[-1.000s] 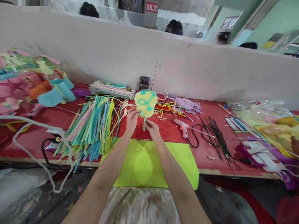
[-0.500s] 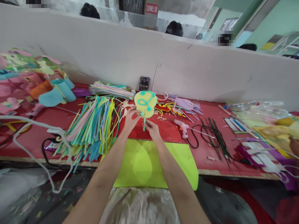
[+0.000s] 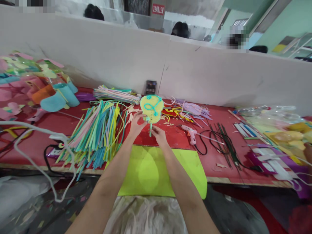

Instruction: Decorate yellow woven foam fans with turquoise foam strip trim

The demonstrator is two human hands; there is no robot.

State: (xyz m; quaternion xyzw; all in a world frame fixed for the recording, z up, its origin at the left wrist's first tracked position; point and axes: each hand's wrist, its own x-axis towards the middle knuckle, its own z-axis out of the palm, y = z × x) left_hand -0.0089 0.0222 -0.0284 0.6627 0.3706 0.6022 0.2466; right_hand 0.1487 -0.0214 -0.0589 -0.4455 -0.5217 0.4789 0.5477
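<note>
Before us a smooth, pale partition [image 3: 109,58] backs the long red surface [image 3: 226,113]. We look down on a flexible lime-green sheet [image 3: 185,165] overhanging the front edge, and left of it a dense heap of thin, straight, fuzzy pastel chenille stems [image 3: 97,130]. Upright above the surface, just beyond the sheet, we see a yellow fan [image 3: 158,101], rounded and wavy-edged; its face looks closely ribbed, perhaps wound stems, though too small to be sure. The left hand [image 3: 135,125] has its grip pinched on the lower left edge; the right hand [image 3: 159,134] has its grip clamped on the slim green handle [image 3: 150,130]. A turquoise line [image 3: 144,106] loops across the face among little tufts [image 3: 155,113].
</note>
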